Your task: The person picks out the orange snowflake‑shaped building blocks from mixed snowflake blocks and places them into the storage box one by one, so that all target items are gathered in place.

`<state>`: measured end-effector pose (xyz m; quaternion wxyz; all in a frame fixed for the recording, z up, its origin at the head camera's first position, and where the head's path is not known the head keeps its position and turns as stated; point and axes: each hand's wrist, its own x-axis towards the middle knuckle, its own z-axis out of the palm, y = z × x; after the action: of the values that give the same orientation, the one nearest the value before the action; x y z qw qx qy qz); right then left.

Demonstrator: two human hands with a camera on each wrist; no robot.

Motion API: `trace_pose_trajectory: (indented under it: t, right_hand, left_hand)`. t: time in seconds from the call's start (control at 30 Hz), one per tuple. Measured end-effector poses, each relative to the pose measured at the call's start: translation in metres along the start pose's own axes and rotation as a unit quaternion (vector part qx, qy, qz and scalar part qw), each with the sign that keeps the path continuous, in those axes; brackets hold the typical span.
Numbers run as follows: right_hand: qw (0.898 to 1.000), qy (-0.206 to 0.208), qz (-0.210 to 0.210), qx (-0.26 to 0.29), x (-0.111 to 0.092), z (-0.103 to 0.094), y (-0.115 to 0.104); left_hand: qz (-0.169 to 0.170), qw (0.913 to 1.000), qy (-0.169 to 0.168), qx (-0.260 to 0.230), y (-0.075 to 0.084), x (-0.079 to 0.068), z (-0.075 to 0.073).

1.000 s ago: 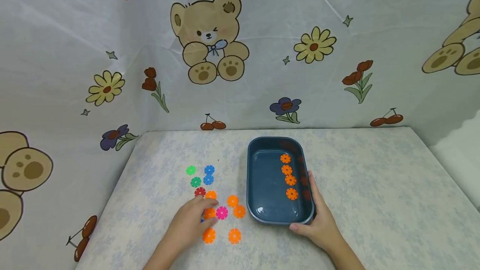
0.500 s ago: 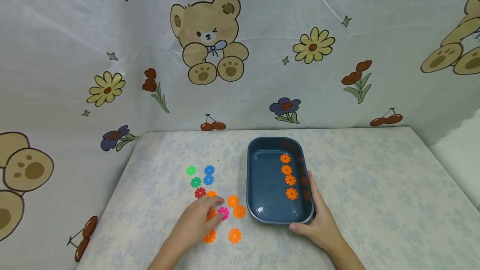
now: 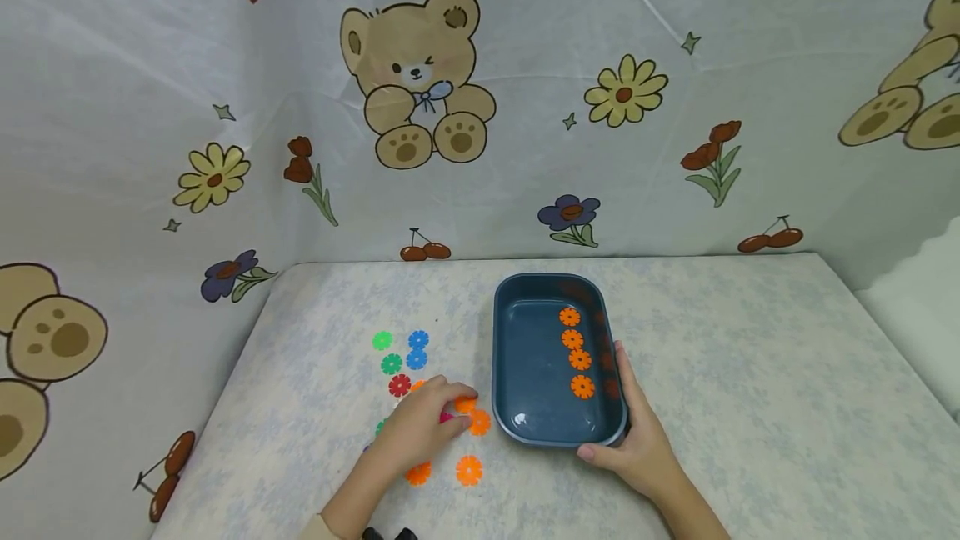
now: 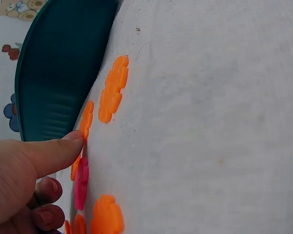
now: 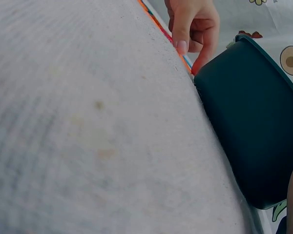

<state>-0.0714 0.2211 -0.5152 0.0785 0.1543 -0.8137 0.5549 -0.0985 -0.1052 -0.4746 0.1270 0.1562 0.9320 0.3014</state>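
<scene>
My left hand point(image 3: 422, 425) reaches over flower-shaped plastic discs, thumb and index finger spread around an orange disc point(image 3: 466, 406). In the left wrist view the thumb tip overlaps the edge of an orange disc point(image 4: 87, 117). A pink disc point(image 3: 446, 417) lies partly hidden under the hand, and another orange disc point(image 3: 480, 422) sits beside the thumb. My right hand point(image 3: 643, 452) holds a dark blue plastic tray point(image 3: 528, 382) at its near right corner, thumb at the near rim and fingers along the right wall. Inside the tray, several orange discs point(image 3: 582, 387) form a column on its right side.
Left of the tray lie green point(image 3: 392, 363), blue point(image 3: 417, 359) and red point(image 3: 400, 385) discs. Two more orange discs, one point(image 3: 469, 471) nearer the tray, lie toward the front. A cloth printed with bears point(image 3: 431, 82) hangs behind the pale table point(image 3: 750, 390).
My left hand has moved right, past the pink disc to the orange discs nearest the tray. The right hand and the tray have stayed almost still.
</scene>
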Motion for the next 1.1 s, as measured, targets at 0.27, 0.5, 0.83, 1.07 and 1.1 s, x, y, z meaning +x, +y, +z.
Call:
trace_pose_trajectory:
  t: [0.27,0.5,0.83,1.07,1.1]
  right_hand:
    - [1.000,-0.002,0.006,0.006,0.001,0.000,0.000]
    - [1.000,-0.003,0.010,-0.001,0.000,0.000,-0.001]
    - [1.000,-0.008,0.016,0.005,0.000,0.001,-0.004]
    - [1.000,-0.008,0.018,0.003,0.000,0.001,-0.003]
    - [1.000,-0.008,0.018,0.002,0.000,0.001,-0.003]
  left_hand:
    - [-0.012,0.9999,-0.004,-0.004,-0.007,0.004,-0.007]
    - [-0.052,0.9986,0.001,-0.012,-0.005,0.010,-0.007]
    - [-0.037,0.9989,0.026,-0.016,-0.005,0.007,-0.004]
    - [-0.021,0.9992,0.030,-0.019,-0.003,0.004,-0.001]
    - [-0.023,0.9992,0.029,-0.018,-0.003,0.004,0.000]
